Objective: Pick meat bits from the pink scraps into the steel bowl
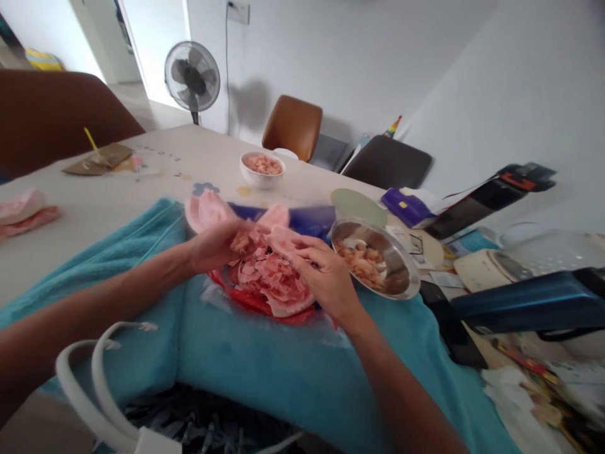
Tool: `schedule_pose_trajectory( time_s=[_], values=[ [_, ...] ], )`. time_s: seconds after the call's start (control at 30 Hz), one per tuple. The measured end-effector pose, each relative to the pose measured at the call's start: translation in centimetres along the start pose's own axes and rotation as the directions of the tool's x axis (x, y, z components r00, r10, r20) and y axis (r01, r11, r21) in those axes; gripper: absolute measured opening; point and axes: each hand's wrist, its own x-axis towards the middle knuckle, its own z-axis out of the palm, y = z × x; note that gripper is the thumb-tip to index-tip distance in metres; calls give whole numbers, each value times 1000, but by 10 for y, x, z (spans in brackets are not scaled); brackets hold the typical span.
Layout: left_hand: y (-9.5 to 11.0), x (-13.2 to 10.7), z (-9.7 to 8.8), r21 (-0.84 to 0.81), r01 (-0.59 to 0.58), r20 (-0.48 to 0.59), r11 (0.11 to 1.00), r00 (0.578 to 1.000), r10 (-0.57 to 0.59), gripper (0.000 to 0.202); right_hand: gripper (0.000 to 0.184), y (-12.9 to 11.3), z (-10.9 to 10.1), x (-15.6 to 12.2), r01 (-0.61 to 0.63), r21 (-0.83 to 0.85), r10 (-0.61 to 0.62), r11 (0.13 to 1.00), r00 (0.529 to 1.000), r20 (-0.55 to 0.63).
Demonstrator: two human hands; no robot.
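Note:
My left hand [215, 246] and my right hand [326, 274] meet over a heap of pink peel pieces [271, 280] lying on a red bag [250, 301]. Both hands are closed on one pink, fleshy chunk [265, 236] held between them, apparently pomelo. The heap sits on a turquoise towel [265, 366] spread across the near table. Just right of my right hand stands a steel bowl [401, 277] with pale orange-pink fruit bits. A large pink rind piece [208, 208] lies behind my left hand.
A white bowl [261, 170] of pink pieces stands farther back on the table [94, 208]. A green lid [358, 206], a purple packet [406, 207], dark devices and papers crowd the right side. A fan [192, 77] and a brown chair [293, 126] stand behind. White headphones [94, 391] sit near me.

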Motion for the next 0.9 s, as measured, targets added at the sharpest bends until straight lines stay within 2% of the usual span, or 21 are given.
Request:
schedule_pose_trajectory(
  time_s=[0.07,0.13,0.3,0.43,0.53,0.67,0.73,0.9],
  values=[
    [-2,4,7,20,-21,45,1000,999,20,19,16,-3,4,5,-29,51,32,998,998,-55],
    [-5,11,15,29,-35,112,999,993,31,28,17,-7,6,11,-77,104,84,992,994,-66],
    [-6,30,38,60,-116,266,991,959,97,42,22,-14,-1,29,-268,285,263,920,963,57],
    [6,42,53,88,-128,241,988,965,104,45,20,-13,-11,38,-378,423,375,823,922,95],
    [14,49,53,8,-39,223,999,974,36,49,20,-10,-20,40,-394,466,393,792,914,104],
    [16,53,42,-110,103,255,989,964,-73,52,17,-5,-30,40,-305,425,339,852,941,-5],
    [15,54,37,-143,134,261,981,961,-93,52,15,-3,-31,40,-283,416,325,864,945,-33],
    [13,53,37,-185,138,300,973,951,-78,49,16,-3,-23,40,-303,390,325,869,946,10]
  ],
)
